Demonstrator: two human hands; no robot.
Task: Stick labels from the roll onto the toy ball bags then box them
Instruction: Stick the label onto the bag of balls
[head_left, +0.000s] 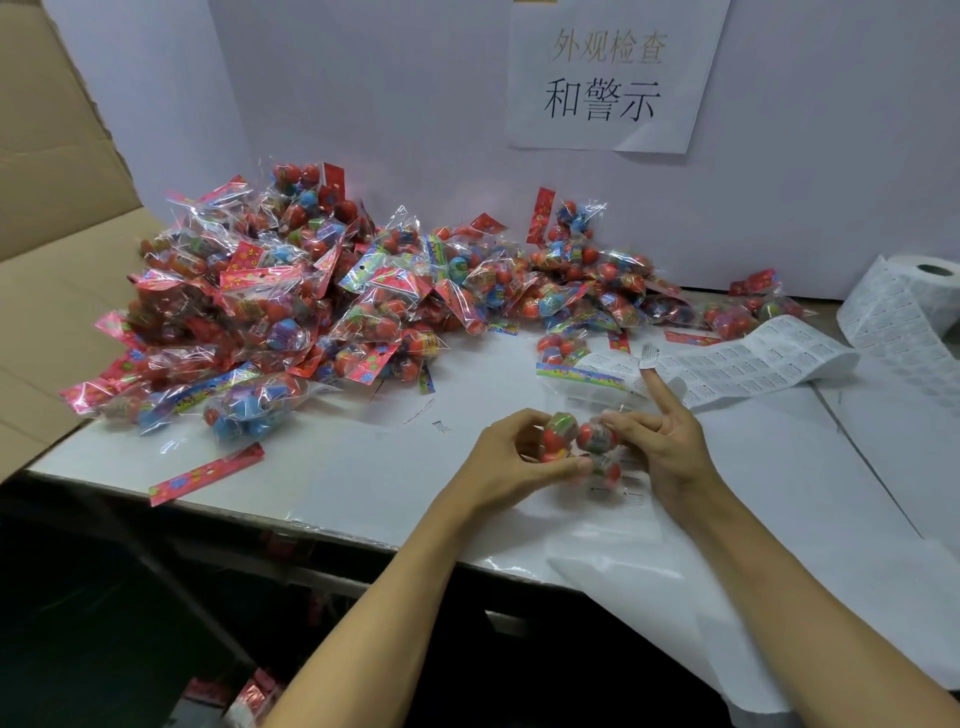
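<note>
A pile of toy ball bags (322, 291) covers the left and middle of the table (363, 483), reaching back to the wall board (363, 104) behind it. Left of the pile stands an open cardboard box (57, 208), its flap against the table's left edge. The label roll (919, 296) sits at the far right — its strip (753, 364) runs leftward across the table toward the middle. Near the front edge, both hands meet on one bag (582, 447): the left hand (519, 457) on its left side, the right hand (670, 441) on its right. A single label (649, 356) sticks to the raised right forefinger. A paper sign (613, 78) hangs on the board — above and behind the strip.
</note>
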